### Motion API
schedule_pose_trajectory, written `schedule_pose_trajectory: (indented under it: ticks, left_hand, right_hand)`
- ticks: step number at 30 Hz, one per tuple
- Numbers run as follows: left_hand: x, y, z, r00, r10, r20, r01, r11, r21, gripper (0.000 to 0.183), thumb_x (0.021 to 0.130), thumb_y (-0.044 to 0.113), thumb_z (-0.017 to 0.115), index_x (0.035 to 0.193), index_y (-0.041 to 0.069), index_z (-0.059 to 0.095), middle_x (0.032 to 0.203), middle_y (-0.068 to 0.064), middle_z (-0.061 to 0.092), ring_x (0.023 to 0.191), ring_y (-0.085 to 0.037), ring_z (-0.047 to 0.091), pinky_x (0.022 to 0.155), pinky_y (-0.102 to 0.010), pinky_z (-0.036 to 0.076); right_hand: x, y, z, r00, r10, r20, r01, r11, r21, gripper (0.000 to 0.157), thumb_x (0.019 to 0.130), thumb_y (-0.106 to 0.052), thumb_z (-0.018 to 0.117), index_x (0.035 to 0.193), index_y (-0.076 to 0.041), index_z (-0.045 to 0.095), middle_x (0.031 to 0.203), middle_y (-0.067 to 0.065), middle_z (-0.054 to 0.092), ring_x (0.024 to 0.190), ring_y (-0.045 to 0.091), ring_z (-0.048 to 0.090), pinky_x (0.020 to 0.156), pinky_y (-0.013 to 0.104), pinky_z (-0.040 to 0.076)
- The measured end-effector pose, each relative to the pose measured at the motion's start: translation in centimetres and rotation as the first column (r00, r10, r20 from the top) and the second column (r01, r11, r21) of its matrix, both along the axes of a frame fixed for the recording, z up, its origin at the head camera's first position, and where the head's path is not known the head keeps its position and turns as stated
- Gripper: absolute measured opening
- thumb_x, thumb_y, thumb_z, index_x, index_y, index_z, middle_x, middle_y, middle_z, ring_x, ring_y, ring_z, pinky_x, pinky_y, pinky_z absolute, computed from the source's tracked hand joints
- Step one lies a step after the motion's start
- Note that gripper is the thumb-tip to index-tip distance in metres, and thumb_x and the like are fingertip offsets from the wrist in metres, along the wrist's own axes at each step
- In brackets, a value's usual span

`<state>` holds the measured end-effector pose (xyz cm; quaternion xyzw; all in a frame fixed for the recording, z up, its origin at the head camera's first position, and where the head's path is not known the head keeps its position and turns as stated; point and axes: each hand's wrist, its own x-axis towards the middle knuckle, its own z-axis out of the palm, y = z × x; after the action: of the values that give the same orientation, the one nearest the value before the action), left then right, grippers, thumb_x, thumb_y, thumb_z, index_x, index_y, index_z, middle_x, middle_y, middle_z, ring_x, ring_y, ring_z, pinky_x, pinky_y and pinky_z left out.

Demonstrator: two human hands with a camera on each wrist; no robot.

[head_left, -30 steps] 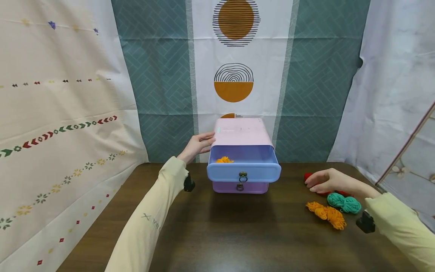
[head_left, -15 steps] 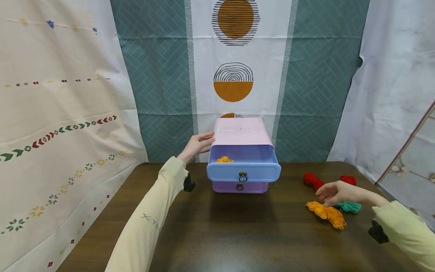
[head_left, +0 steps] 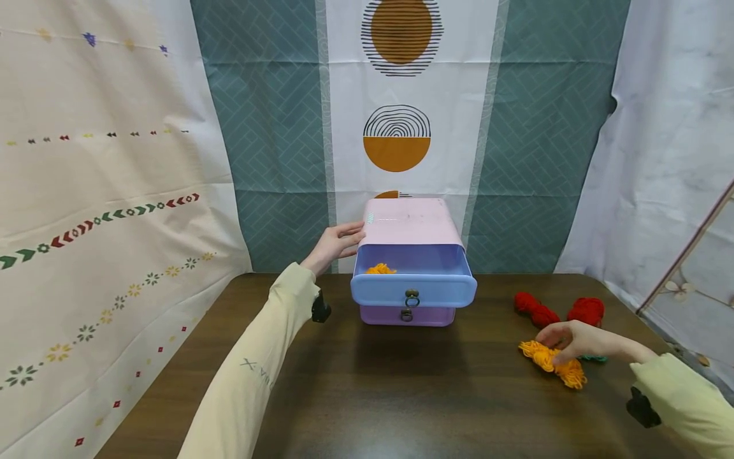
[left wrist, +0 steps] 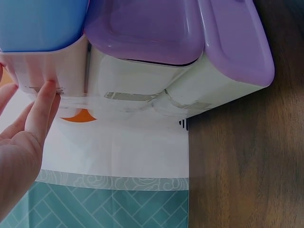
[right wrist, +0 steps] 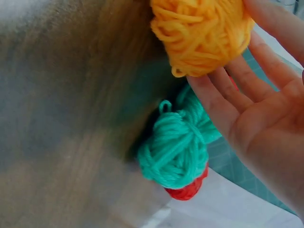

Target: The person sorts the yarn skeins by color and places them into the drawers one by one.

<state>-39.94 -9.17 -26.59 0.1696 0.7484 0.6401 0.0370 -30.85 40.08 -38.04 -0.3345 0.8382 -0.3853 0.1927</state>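
My left hand (head_left: 334, 247) rests its fingertips on the left side of the pink-topped drawer unit (head_left: 410, 220). The unit's blue drawer (head_left: 413, 291) is pulled out, with an orange yarn skein (head_left: 381, 269) inside at the left. Over another orange yarn skein (head_left: 570, 375) on the table, my right hand (head_left: 585, 339) has its thumb and fingers to either side. In the right wrist view the fairly straight fingers (right wrist: 213, 102) touch that skein's edge. A green yarn skein (right wrist: 175, 152) lies beside it, mostly hidden by the hand in the head view.
Two red yarn bundles (head_left: 586, 311) lie behind the right hand. Purple drawers (left wrist: 147, 33) sit shut beneath the blue one. The brown table (head_left: 401, 401) meets a patterned cloth (head_left: 275, 159) at the back.
My right hand has moved from above the red yarn toward me and down to the orange skein, uncovering the red yarn. The left hand and drawers keep their places.
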Motion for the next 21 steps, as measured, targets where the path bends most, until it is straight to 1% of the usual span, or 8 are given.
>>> schedule_pose_trajectory:
  ticks: [2, 5, 8, 12, 14, 16, 21]
  left_hand:
    - [0.1, 0.0, 0.1, 1.0, 0.001, 0.0, -0.001, 1.0, -0.005, 0.049, 0.09, 0.014, 0.058, 0.135, 0.002, 0.042, 0.131, -0.017, 0.044, 0.111, -0.027, 0.049, 0.088, -0.04, 0.043]
    - [-0.3, 0.0, -0.2, 1.0, 0.007, 0.0, -0.007, 1.0, 0.0, 0.049, 0.09, 0.015, 0.059, 0.134, 0.003, 0.043, 0.13, -0.016, 0.045, 0.109, -0.026, 0.051, 0.087, -0.039, 0.044]
    - [-1.0, -0.1, -0.8, 1.0, 0.014, -0.009, -0.014, 1.0, 0.001, 0.048, 0.089, 0.018, 0.06, 0.133, 0.005, 0.046, 0.128, -0.014, 0.046, 0.107, -0.024, 0.052, 0.087, -0.038, 0.045]
    - [-1.9, -0.2, -1.6, 0.999, 0.027, -0.035, -0.028, 1.0, -0.005, 0.049, 0.087, 0.023, 0.063, 0.132, 0.009, 0.049, 0.126, -0.011, 0.048, 0.104, -0.022, 0.054, 0.087, -0.038, 0.045]
    - [-2.1, -0.2, -1.8, 0.999, 0.029, -0.042, -0.029, 1.0, -0.001, 0.049, 0.087, 0.023, 0.063, 0.132, 0.009, 0.049, 0.126, -0.011, 0.049, 0.104, -0.022, 0.054, 0.087, -0.039, 0.044]
    - [-2.1, -0.2, -1.9, 0.999, 0.028, -0.043, -0.028, 1.0, 0.006, 0.049, 0.087, 0.023, 0.063, 0.132, 0.009, 0.049, 0.126, -0.01, 0.049, 0.104, -0.022, 0.054, 0.088, -0.04, 0.044]
    - [-2.0, -0.3, -1.9, 0.998, 0.033, -0.045, -0.033, 0.999, -0.001, 0.048, 0.087, 0.023, 0.063, 0.131, 0.009, 0.049, 0.125, -0.01, 0.049, 0.103, -0.021, 0.054, 0.084, -0.035, 0.047]
  right_hand:
    - [0.1, 0.0, -0.2, 0.999, -0.029, 0.028, 0.029, 1.0, 0.001, 0.037, 0.081, -0.003, 0.066, 0.11, 0.015, 0.05, 0.107, 0.027, 0.052, 0.093, 0.01, 0.052, 0.068, 0.03, 0.052]
    - [0.2, -0.1, -0.6, 0.996, -0.066, 0.058, 0.067, 0.998, -0.004, 0.036, 0.081, -0.002, 0.066, 0.11, 0.013, 0.05, 0.108, 0.024, 0.05, 0.092, 0.009, 0.05, 0.064, 0.032, 0.053]
    - [0.2, -0.2, -0.8, 0.996, -0.076, 0.044, 0.076, 0.997, -0.003, 0.034, 0.08, -0.002, 0.066, 0.108, 0.011, 0.052, 0.107, 0.021, 0.05, 0.092, 0.015, 0.048, 0.059, 0.032, 0.052]
    - [0.2, -0.3, -0.7, 0.998, -0.063, -0.01, 0.063, 0.998, 0.016, 0.029, 0.079, -0.003, 0.066, 0.105, 0.006, 0.055, 0.102, 0.015, 0.052, 0.089, 0.02, 0.047, 0.061, 0.029, 0.05]
    - [0.2, -0.4, -0.5, 0.998, -0.054, -0.045, 0.055, 0.998, 0.025, 0.028, 0.08, -0.004, 0.066, 0.104, 0.004, 0.055, 0.1, 0.014, 0.053, 0.087, 0.02, 0.047, 0.064, 0.028, 0.05]
    - [0.3, -0.5, 0.0, 0.996, -0.07, -0.047, 0.072, 0.997, 0.03, 0.028, 0.081, -0.005, 0.065, 0.105, 0.003, 0.056, 0.1, 0.014, 0.053, 0.086, 0.02, 0.049, 0.066, 0.028, 0.05]
    - [0.1, -1.0, 1.9, 0.99, -0.14, 0.005, 0.14, 0.99, 0.007, 0.032, 0.084, -0.006, 0.062, 0.112, 0.007, 0.052, 0.107, 0.018, 0.053, 0.09, 0.027, 0.051, 0.07, 0.032, 0.052]
